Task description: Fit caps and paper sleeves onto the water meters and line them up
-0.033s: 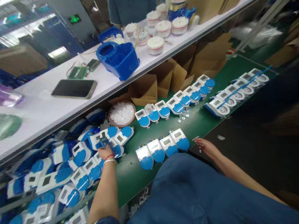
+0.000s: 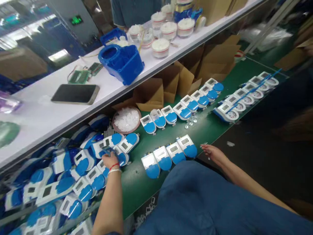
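Observation:
My left hand point(image 2: 110, 160), with a red string and a pale bangle at the wrist, reaches into the crowd of water meters at the left. Its fingers close on a water meter point(image 2: 107, 150) with blue showing, partly hidden by the hand. My right hand point(image 2: 212, 153) is out over the table's front edge, its fingers pinched on a small thin light-coloured piece point(image 2: 204, 144), too small to name. Between the hands stands a short row of white water meters point(image 2: 175, 149) with blue lids. A longer row of such meters point(image 2: 184, 112) runs behind it.
A round bowl point(image 2: 139, 126) of clear plastic pieces sits behind the left pile. Small round discs point(image 2: 190, 123) lie by the back row. Lidless-looking meters point(image 2: 236, 103) carry a blue strip. The shelf point(image 2: 31, 122) holds a phone point(image 2: 75, 94) and a blue housing point(image 2: 122, 63).

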Demonstrator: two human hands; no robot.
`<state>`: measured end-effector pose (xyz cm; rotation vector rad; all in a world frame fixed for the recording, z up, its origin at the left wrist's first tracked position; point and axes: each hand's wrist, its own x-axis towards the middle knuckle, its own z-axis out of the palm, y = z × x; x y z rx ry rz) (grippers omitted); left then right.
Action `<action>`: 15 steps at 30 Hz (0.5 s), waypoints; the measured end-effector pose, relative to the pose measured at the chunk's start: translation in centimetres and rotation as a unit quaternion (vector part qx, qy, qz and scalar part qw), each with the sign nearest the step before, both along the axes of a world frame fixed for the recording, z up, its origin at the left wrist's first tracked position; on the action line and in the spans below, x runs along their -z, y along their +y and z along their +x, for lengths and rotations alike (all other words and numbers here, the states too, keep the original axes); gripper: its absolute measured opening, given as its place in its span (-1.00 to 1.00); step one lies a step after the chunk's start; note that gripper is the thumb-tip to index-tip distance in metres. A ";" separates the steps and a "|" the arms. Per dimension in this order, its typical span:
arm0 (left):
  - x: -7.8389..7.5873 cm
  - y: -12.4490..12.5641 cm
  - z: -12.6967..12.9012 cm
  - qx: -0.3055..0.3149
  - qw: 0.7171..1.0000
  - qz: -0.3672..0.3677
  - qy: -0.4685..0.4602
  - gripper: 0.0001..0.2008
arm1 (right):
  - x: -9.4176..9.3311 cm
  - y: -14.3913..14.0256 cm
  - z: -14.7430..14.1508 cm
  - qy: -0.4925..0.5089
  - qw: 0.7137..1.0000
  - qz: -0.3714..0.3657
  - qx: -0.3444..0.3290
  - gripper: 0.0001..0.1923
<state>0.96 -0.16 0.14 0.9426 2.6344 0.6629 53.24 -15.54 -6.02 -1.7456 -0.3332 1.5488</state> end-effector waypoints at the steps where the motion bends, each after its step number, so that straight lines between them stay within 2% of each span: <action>1: -0.2 -0.3 1.1 0.023 1.000 0.007 -0.003 -0.65 | -0.8 0.7 -0.9 0.003 0.999 0.011 -0.036 -0.61; 4: -1.0 -2.0 6.5 0.143 0.985 0.025 -0.088 -0.68 | -3.8 3.4 -4.3 -0.015 0.980 0.077 -0.183 -0.61; 6: -1.8 -3.6 11.7 0.289 0.921 0.035 -0.260 -0.67 | -5.9 5.6 -7.1 -0.053 0.940 0.146 -0.305 -0.61; 8: -2.6 -5.0 17.0 0.371 0.850 0.022 -0.374 -0.67 | -7.7 7.7 -9.7 -0.066 0.891 0.205 -0.399 -0.58; 10: -3.2 -5.6 21.1 0.407 0.820 0.048 -0.399 -0.71 | -8.8 9.3 -11.5 -0.073 0.860 0.239 -0.445 -0.57; 11: -3.5 -5.8 22.4 0.414 0.816 0.068 -0.398 -0.73 | -9.1 10.0 -11.9 -0.077 0.851 0.248 -0.456 -0.57; 13: -3.8 -5.9 23.6 0.409 0.819 0.111 -0.385 -0.74 | -9.2 11.3 -11.7 -0.092 0.835 0.254 -0.478 -0.60; 15: -3.9 -6.5 23.2 0.376 0.835 0.138 -0.377 -0.69 | -8.8 12.7 -10.3 -0.127 0.813 0.248 -0.511 -0.64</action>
